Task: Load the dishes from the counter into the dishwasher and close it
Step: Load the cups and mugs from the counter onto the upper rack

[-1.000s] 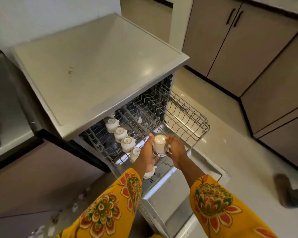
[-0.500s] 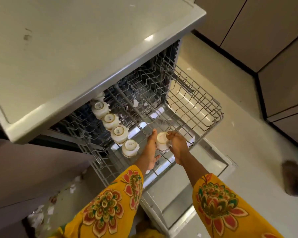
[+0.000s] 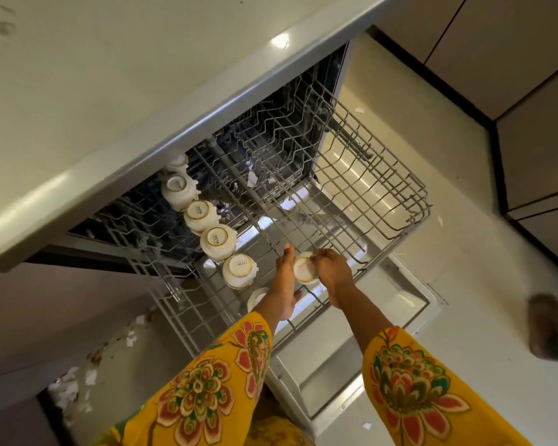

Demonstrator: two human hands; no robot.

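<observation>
**A Cup Goes Into the Rack**

Closest to us are two arms in yellow flowered sleeves (image 3: 207, 391). They reach out to the pulled-out wire rack (image 3: 384, 194) of the dishwasher.

Both hands hold one small white cup (image 3: 304, 268). The left hand (image 3: 284, 284) is at the cup's 9 o'clock side, with its fingers lying flat along it. The right hand (image 3: 332, 273) is at the cup's 3 o'clock side, with its fingers curled over the rim. The cup is tipped over, just above the rack wires, near the front edge. Another white piece (image 3: 256, 297) peeks out under the left wrist. I cannot tell what it is.

The step seems to be setting this cup down. Next, I think the hands must turn it bottom up and fit it between the wires, then let go gently so it does not roll.

At 10 o'clock from the cup, a row of white cups (image 3: 218, 241) sits bottom up in the rack. The row runs back under the counter top (image 3: 110, 91). The right half of the rack is bare.

Below the rack, the open door (image 3: 409, 304) lies flat. Past it is a pale floor (image 3: 464, 252) with small white scraps. At 2 o'clock stand tan cupboards (image 3: 529, 59). At 4 o'clock a dark blurry shape (image 3: 551, 329) rests on the floor.
</observation>
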